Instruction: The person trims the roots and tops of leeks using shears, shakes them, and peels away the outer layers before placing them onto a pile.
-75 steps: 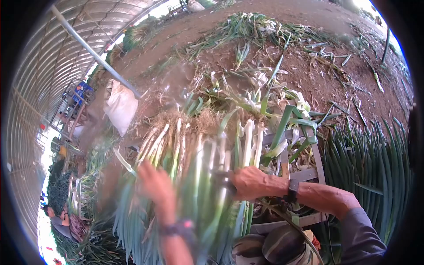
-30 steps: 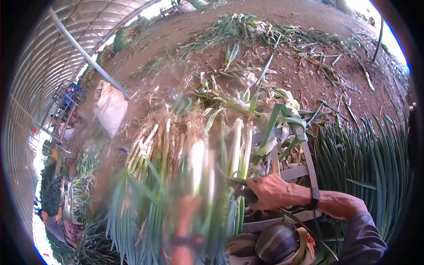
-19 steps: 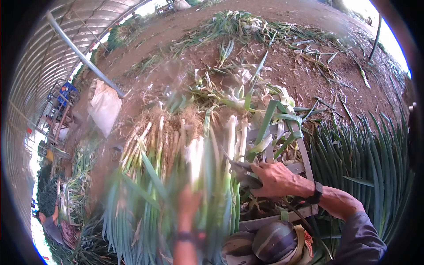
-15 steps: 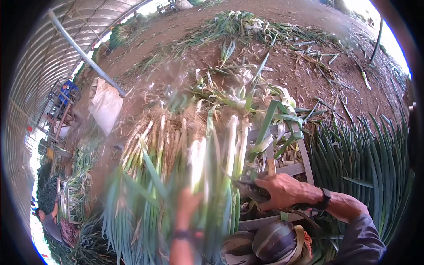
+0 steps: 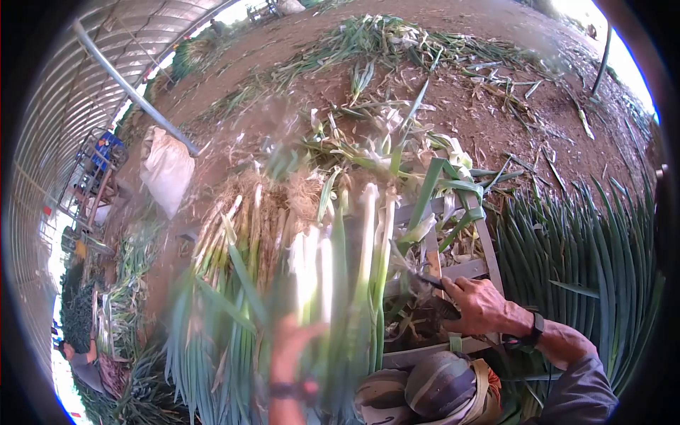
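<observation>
My left hand (image 5: 292, 343) is blurred over the green leaves of a row of long green onions (image 5: 237, 283). Its thumb points right, just below several bright white stalks (image 5: 312, 273); whether its fingers hold any is smeared. To the right, my right hand (image 5: 478, 304) is closed around a dark knife (image 5: 431, 280), its thin blade pointing up and left. That hand is above a metal frame (image 5: 467, 270) with peeled leaves scattered inside. Two more pale stalks (image 5: 368, 234) stand between the hands, roots away from me.
A dense bundle of green onions (image 5: 577, 269) lies at the right. Peeled leaves (image 5: 393, 142) litter the soil ahead. A white sack (image 5: 168, 170) hangs by a slanted metal pole (image 5: 134, 92). Another person (image 5: 86, 365) is at the far left. My patterned knees (image 5: 439, 386) are below.
My right hand with the knife has moved right, away from the stalks. My left hand has shifted slightly left and down, and the white stalks near it have spread apart.
</observation>
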`<state>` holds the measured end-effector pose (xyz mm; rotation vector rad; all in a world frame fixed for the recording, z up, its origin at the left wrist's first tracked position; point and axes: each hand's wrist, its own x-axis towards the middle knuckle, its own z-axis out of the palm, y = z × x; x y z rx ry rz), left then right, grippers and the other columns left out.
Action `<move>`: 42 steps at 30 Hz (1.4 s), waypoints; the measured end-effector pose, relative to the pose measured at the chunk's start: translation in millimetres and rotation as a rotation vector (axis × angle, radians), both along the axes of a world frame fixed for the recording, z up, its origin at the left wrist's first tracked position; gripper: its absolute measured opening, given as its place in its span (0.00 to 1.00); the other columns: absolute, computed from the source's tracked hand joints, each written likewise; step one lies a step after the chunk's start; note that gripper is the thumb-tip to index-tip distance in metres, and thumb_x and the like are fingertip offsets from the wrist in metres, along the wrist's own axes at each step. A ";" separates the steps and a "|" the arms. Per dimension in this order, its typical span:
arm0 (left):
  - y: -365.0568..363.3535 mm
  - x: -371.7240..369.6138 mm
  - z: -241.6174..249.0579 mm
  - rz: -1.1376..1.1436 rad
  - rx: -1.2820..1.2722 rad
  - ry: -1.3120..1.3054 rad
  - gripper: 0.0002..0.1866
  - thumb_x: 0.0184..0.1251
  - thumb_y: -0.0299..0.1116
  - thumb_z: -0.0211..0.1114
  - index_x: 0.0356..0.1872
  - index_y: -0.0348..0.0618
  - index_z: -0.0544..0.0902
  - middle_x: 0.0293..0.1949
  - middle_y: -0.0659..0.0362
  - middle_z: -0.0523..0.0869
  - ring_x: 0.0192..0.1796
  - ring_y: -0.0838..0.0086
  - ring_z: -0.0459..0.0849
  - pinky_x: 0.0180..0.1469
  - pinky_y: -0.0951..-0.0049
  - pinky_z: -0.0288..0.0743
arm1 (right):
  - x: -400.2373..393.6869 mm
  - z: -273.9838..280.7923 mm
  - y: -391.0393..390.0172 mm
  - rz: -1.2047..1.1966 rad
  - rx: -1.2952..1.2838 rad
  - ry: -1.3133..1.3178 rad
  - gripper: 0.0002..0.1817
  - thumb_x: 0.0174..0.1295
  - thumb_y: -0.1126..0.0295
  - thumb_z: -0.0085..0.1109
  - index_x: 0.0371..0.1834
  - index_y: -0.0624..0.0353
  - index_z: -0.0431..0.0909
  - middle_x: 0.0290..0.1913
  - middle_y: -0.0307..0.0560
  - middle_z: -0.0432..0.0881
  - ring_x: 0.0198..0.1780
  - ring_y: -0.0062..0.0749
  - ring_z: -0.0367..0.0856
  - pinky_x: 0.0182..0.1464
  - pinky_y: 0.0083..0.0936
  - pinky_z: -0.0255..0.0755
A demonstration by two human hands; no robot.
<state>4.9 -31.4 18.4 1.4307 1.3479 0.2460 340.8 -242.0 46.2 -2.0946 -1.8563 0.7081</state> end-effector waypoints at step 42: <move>-3.2 -40.0 28.9 0.237 0.097 -0.221 0.27 0.44 0.30 0.79 0.51 0.33 0.85 0.42 0.57 0.90 0.42 0.73 0.87 0.50 0.72 0.80 | -114.9 -26.8 207.3 0.004 -0.019 1.125 0.19 0.68 0.57 0.62 0.38 0.66 0.81 0.23 0.42 0.77 0.21 0.24 0.73 0.24 0.28 0.67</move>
